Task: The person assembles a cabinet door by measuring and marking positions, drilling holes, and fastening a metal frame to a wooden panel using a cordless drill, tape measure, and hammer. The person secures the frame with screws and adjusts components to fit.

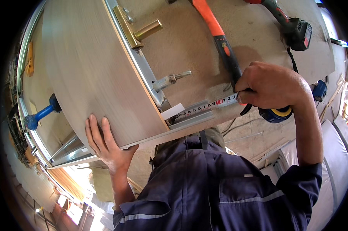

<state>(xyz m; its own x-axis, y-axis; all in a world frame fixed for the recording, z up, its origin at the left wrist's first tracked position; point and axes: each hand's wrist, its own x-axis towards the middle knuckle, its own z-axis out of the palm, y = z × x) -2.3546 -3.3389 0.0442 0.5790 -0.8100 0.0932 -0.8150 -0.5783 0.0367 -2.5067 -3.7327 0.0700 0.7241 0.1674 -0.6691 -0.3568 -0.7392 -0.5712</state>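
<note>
My left hand (pixel 109 143) lies with its fingers spread on the near edge of a wood-grain panel (pixel 93 69). At the right, my right hand (pixel 272 85) is closed on a tape measure; its yellow-and-dark case (pixel 276 114) hangs under the palm. The tape's white blade (pixel 199 109) runs left from my fingers, over a metal channel (pixel 193 120), toward the panel's near right corner. A small white piece (pixel 173 111) sits by that corner. Along the panel's right side is a metal frame bar (pixel 143 67) with a threaded bolt (pixel 178 76) and a brass-coloured bracket (pixel 137 30) projecting from it.
Beyond my right hand lies a long tool with an orange-and-black handle (pixel 222 42), its head cut off by the view. A cordless power tool (pixel 295 32) rests at the far right. On the left is a blue-handled tool (pixel 41 114). White-covered sheets (pixel 332 161) stand at right.
</note>
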